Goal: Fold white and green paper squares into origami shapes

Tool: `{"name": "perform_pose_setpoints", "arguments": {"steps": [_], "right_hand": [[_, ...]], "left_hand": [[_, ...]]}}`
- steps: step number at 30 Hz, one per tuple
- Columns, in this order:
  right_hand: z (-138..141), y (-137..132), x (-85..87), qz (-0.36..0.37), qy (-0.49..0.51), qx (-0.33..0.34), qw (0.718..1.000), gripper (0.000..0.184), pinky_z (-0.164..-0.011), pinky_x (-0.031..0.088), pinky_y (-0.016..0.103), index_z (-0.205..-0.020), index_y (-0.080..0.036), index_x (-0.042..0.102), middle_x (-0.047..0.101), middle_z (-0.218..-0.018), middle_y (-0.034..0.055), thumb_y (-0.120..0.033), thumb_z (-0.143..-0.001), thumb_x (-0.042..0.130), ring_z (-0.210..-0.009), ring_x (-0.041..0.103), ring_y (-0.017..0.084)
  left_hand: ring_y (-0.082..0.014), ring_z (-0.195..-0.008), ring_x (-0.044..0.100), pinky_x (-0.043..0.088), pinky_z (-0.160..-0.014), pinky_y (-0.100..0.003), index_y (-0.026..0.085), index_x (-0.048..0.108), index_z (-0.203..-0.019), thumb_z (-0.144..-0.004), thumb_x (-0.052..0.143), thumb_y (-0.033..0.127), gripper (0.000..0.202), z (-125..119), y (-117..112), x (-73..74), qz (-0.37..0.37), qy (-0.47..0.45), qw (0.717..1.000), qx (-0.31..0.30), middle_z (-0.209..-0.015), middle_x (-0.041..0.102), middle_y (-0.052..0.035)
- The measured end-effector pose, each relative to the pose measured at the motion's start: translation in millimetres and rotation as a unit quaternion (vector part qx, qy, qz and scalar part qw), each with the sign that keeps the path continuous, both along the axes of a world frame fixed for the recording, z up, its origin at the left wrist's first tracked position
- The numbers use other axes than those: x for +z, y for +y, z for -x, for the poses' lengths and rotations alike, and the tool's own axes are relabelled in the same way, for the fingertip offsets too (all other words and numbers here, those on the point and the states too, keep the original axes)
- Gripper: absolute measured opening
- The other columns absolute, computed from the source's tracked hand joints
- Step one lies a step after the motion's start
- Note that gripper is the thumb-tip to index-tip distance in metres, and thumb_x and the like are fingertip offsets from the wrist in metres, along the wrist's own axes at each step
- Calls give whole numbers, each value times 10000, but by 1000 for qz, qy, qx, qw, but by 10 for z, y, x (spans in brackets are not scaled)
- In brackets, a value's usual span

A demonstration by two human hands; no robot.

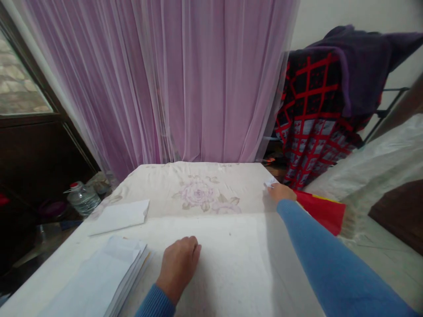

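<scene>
My left hand (181, 265) rests on the white table cover (234, 246) in a loose fist, and no object shows in it. Just left of it lies a stack of white paper sheets (99, 273) with slightly uneven edges. Farther off, a folded white paper (120, 216) lies near the table's left edge. My right hand (281, 193) reaches far out to the table's right edge. Its fingers are closed on a small, crumpled white piece (270, 182), which looks like paper. Those fingertips are partly hidden by the back of the hand.
A floral cloth (198, 193) covers the table's far part. Behind hangs a purple curtain (205, 88). On the right are draped checked fabric (307, 110), a red packet (322, 211) and white plastic sheeting (373, 163). A clear water bottle (83, 200) stands left of the table.
</scene>
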State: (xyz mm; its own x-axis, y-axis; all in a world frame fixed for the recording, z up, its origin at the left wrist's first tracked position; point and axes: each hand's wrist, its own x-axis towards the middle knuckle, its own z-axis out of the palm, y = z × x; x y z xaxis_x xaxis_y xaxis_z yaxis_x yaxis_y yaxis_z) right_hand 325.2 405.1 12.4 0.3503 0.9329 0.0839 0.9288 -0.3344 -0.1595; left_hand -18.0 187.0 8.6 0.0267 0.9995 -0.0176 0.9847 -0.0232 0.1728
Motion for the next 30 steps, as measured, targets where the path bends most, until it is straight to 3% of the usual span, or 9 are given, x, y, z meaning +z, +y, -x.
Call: {"name": "perform_pose_setpoints", "arguments": {"steps": [3,7,12,24,30], "right_hand": [[-16,25,-33,-6,-6,-2,1000,348,-844,512,382,-1103,-186,715,674,-1165,162,-317,-922,448,-1060,643,306],[-81,81,-66,-8,-21,-6,1000,346,-837,512,370,-1102,-192,716,689,-1132,156,-326,-916,457,-1042,649,301],[-168,135,-86,-3,-46,-10,999,360,-819,516,340,-1087,-196,723,699,-1094,155,-272,-926,409,-1004,668,271],[-361,146,-104,1,-61,2,998,389,-828,508,354,-1179,-217,679,700,-1100,141,-290,-952,372,-1001,664,273],[-359,127,-83,-1,-64,7,998,357,-844,503,346,-1183,-222,677,699,-1108,137,-271,-918,443,-1013,661,263]], "left_hand": [[-267,-1087,588,428,-942,-431,206,658,-1100,-910,496,315,273,4,368,1,-136,-1,989,-65,-1136,680,-97],[-253,-1114,577,417,-983,-445,202,655,-1133,-905,503,299,291,73,620,-268,-168,-38,981,-87,-1192,661,-101],[-241,-1120,578,423,-998,-424,190,654,-1139,-901,499,269,295,130,637,-476,-177,-71,977,-94,-1185,660,-97],[-241,-1095,602,451,-985,-429,198,669,-1100,-883,502,248,278,163,667,-508,-199,-94,971,-92,-1159,679,-90],[-238,-1094,601,446,-987,-429,209,670,-1092,-877,505,246,274,156,662,-499,-201,-99,971,-87,-1158,680,-84]]}}
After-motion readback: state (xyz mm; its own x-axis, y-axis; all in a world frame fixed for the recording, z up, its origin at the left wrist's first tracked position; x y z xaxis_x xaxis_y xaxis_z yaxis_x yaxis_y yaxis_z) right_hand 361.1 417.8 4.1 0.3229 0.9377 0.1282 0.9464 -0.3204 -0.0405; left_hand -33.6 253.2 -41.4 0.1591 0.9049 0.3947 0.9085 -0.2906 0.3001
